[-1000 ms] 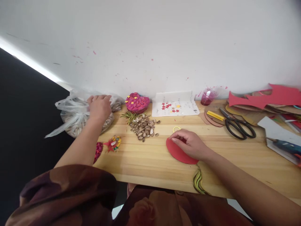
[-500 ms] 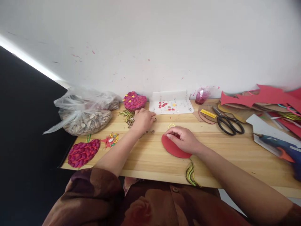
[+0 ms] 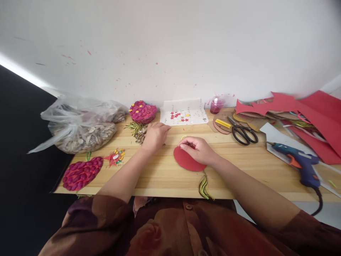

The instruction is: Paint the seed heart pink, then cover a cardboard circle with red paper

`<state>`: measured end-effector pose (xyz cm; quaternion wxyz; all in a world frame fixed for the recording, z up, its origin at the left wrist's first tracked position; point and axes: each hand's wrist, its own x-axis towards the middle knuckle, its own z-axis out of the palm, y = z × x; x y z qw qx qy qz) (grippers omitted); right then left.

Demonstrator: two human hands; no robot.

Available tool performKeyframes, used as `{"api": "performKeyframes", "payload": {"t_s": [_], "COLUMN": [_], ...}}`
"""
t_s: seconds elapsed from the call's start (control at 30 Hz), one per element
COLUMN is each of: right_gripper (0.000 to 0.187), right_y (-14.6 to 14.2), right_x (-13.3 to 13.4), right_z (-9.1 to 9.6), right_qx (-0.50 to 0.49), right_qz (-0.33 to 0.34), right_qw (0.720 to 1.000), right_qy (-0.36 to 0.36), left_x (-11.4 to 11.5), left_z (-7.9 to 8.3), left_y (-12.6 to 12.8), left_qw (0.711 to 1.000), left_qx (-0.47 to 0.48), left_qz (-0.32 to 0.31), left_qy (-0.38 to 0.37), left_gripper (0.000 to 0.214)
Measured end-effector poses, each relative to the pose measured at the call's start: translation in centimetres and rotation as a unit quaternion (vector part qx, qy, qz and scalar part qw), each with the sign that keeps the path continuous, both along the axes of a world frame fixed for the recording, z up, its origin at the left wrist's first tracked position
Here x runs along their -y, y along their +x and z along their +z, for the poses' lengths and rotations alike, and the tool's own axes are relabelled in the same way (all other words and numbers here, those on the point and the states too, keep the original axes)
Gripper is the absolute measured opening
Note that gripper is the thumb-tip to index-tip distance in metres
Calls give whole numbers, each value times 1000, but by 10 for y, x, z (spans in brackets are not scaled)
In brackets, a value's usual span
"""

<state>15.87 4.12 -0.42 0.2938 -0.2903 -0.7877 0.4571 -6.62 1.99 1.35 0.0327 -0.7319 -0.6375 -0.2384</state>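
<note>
My left hand [image 3: 156, 136] is over the table beside a small heap of brownish shells [image 3: 140, 136], back up. Its fingers look stretched and slightly apart, though the undersides are hidden. A round red card [image 3: 188, 161] lies on the wood with a yellow loop at its top and a green-and-yellow tassel [image 3: 204, 186] at its lower edge. Resting on this card is my right hand [image 3: 195, 147], thumb and fingertips pinched together near the upper left edge. Whatever is between them is too small to make out.
Left: a plastic bag of shells [image 3: 85, 137], a magenta-covered piece [image 3: 82, 173] and star trimmings [image 3: 115, 157]. Behind: a magenta stack [image 3: 142, 113], paper with small stars [image 3: 183, 113] and a paint cup [image 3: 217, 105]. Right: scissors [image 3: 241, 131], glue gun [image 3: 298, 156] and red card scraps [image 3: 317, 121].
The view has turned slightly right, bringing more of the glue gun and red scraps into sight. My left hand stays beside the shell heap; my right hand stays on the red card.
</note>
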Motion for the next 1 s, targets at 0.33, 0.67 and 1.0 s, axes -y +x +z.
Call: {"api": "performKeyframes", "payload": {"t_s": [0.33, 0.67, 1.0], "right_gripper": [18, 30, 13], "right_y": [2, -3, -2], "right_x": [0, 11, -2], "right_z": [8, 19, 58], "right_qx": [-134, -199, -134], "right_qz": [-20, -1, -39], "right_qw": [988, 965, 987], "right_qy": [-79, -170, -74], "left_x": [56, 69, 43], "left_z": [3, 14, 24], "left_y": [34, 49, 63], "left_qw": [941, 954, 822], "left_qx": [328, 275, 556], "left_qz": [-53, -61, -99], "left_qy": [59, 105, 68], "left_gripper": [18, 26, 38]}}
